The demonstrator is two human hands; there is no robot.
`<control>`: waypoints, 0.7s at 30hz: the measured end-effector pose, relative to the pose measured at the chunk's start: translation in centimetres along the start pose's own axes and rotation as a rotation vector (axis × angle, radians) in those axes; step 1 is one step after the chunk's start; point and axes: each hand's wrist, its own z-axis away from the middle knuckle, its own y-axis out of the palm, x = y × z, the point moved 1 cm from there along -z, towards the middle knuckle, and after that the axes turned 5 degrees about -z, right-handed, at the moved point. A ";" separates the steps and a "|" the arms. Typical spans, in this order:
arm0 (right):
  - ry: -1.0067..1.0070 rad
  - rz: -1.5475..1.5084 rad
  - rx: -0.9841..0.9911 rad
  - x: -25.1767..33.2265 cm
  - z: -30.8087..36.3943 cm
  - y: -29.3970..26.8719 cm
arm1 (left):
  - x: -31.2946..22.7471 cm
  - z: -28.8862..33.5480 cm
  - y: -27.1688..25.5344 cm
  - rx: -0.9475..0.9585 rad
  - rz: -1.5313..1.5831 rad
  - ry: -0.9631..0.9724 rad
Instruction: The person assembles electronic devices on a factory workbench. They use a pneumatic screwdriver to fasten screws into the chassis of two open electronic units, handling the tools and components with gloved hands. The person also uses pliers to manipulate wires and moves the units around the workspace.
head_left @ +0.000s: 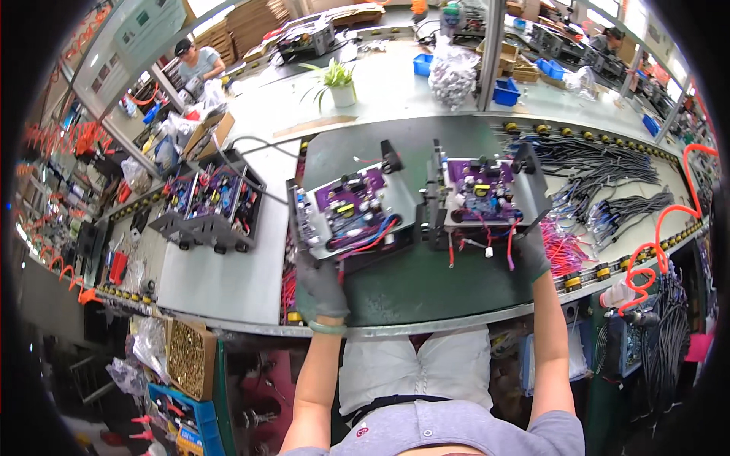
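Note:
Two open black metal chassis lie side by side on a dark green work mat (395,300), each carrying a purple circuit board. My left hand (321,289), in a grey glove, grips the near left corner of the left chassis (353,201), which sits at an angle. Red and blue wires trail from that unit's front edge. At the near right corner of the right chassis (483,194), my gloved right hand (532,254) is closed on the frame, its fingertips partly hidden. Several loose red and white leads hang from this chassis toward me.
A third black chassis (213,201) stands on the white board to the left. Bundles of black cables (608,171) and pink-red wires (559,247) lie at right, near a coiled orange air hose (660,228). Beyond the mat are a potted plant (342,91) and a person (199,64).

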 end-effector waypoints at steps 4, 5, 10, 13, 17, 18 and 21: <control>-0.193 -0.178 -0.219 -0.4 2.9 1.7 | -5.0 3.4 -2.1 0.141 -0.252 -0.069; -0.230 -0.183 -0.249 0.1 3.5 1.8 | -6.1 3.5 -2.2 0.168 -0.152 -0.111; -0.014 -0.303 -0.243 -1.0 10.4 1.1 | -4.3 7.4 -5.6 0.115 -0.195 -0.030; 0.003 -0.396 -0.107 -0.5 15.7 4.6 | -6.0 9.0 -3.3 0.623 0.213 -0.665; -0.089 -0.248 0.308 2.9 17.4 8.8 | -4.8 8.3 2.3 0.474 0.582 -0.645; -0.128 -0.192 0.429 4.2 17.1 9.4 | -3.9 7.8 2.9 0.440 0.653 -0.674; -0.134 -0.057 0.654 6.1 15.0 11.0 | -1.9 7.2 2.1 0.495 0.412 -0.415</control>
